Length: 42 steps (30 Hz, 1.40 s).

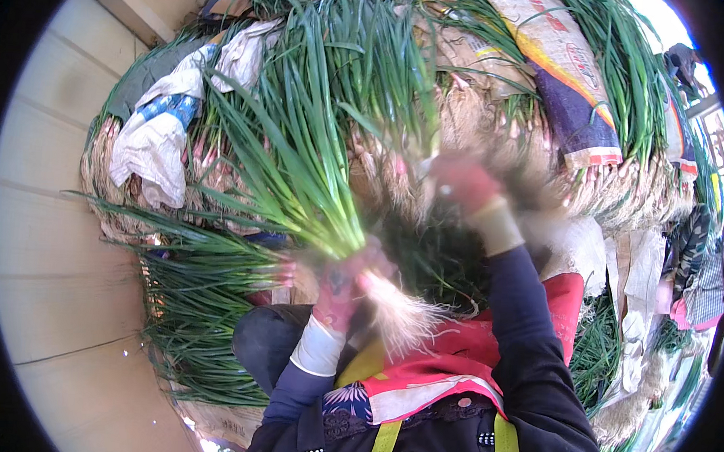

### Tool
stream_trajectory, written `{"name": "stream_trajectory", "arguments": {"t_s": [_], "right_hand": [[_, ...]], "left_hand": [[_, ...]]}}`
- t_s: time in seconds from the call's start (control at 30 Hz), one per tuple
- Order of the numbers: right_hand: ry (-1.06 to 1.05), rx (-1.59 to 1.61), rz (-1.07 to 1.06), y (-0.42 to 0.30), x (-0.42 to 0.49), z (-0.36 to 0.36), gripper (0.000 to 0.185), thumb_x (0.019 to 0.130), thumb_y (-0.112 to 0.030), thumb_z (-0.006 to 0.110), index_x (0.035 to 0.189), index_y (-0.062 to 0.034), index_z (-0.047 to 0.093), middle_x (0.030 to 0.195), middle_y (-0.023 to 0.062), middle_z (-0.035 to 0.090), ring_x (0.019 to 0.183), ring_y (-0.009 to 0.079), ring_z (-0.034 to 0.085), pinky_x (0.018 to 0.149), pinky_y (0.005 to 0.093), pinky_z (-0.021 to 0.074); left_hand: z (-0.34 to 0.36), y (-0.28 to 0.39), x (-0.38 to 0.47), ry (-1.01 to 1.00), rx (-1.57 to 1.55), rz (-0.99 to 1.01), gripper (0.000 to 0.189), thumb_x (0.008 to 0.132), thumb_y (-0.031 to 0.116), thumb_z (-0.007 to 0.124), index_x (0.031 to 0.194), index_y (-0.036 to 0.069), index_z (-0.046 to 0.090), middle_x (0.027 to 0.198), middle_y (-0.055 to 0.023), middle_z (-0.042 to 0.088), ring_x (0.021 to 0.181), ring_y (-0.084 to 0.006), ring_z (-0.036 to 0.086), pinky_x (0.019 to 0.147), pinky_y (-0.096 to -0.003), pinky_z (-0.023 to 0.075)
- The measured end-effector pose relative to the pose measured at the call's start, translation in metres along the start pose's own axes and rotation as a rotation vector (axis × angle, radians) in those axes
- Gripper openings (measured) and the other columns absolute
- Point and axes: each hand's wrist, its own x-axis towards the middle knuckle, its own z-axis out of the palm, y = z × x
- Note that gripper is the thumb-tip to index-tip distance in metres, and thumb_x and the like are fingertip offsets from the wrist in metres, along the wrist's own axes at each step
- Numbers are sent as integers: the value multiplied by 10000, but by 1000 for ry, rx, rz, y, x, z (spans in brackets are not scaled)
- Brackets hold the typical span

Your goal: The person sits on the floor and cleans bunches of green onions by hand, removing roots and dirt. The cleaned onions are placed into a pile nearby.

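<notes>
My left hand (347, 280), in a pinkish glove, is closed round a bunch of green garlic plants (321, 194). Their long leaves fan up and to the left, and pale roots (403, 315) hang out at the lower right of the fist. My right hand (464, 179), in a reddish glove with a yellowish cuff, is raised up and to the right, blurred by motion. Pale stem ends and green leaves lie right at its fingers, against the heap; whether it grips them cannot be made out. Dark leaf scraps (439, 259) lie between and below the hands.
A high heap of rooted plants (357, 56) rises ahead, partly covered by a printed woven sack (562, 71) and white sacking (166, 120). More bunches (207, 310) are stacked at my left beside a panelled wall (64, 243). A person in patterned clothing (701, 295) is at the far right.
</notes>
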Motion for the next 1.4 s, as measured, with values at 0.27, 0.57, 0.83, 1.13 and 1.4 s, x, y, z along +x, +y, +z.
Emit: {"name": "stream_trajectory", "arguments": {"t_s": [0.27, 0.57, 0.83, 1.13, 1.4], "right_hand": [[250, 615, 706, 24, -24, -30, 157, 776, -151, 578, 864, -39, 642, 669, 46, 581, 641, 129, 544, 590, 265, 438], [154, 400, 590, -74, -50, -27, 206, 812, -205, 572, 888, -13, 584, 755, 164, 614, 713, 280, 611, 648, 365, 467], [-392, -38, 240, -134, -65, 3, 201, 815, -199, 504, 968, -74, 540, 785, 115, 636, 721, 284, 633, 596, 393, 478], [-285, -201, 608, -23, -77, -6, 198, 875, -178, 472, 900, -33, 605, 801, 145, 647, 748, 273, 639, 630, 372, 488], [12, 977, 748, -67, 22, -6, 462, 790, -397, 614, 1081, -40, 585, 900, 136, 632, 799, 233, 579, 703, 349, 470]], "left_hand": [[-7, -1, 3, -155, 348, 91, 206, 858, 184, 546, 1019, 62, 501, 707, -59, 521, 722, -224, 558, 722, -388, 503], [24, -9, -1, 27, 2, 2, 334, 785, 171, 655, 1066, 26, 548, 1179, -172, 565, 1069, -264, 561, 902, -384, 469], [8, -23, 13, 38, 313, 148, 304, 836, 97, 587, 1105, -42, 566, 1018, -98, 612, 819, -139, 595, 693, -235, 490], [12, -4, 0, -61, -157, -3, 362, 844, 162, 576, 1142, -23, 488, 1080, -160, 580, 909, -257, 594, 824, -389, 499], [22, -2, -10, 39, 21, -41, 284, 809, 192, 594, 1044, 45, 534, 1002, -101, 589, 851, -209, 597, 755, -368, 523]]}}
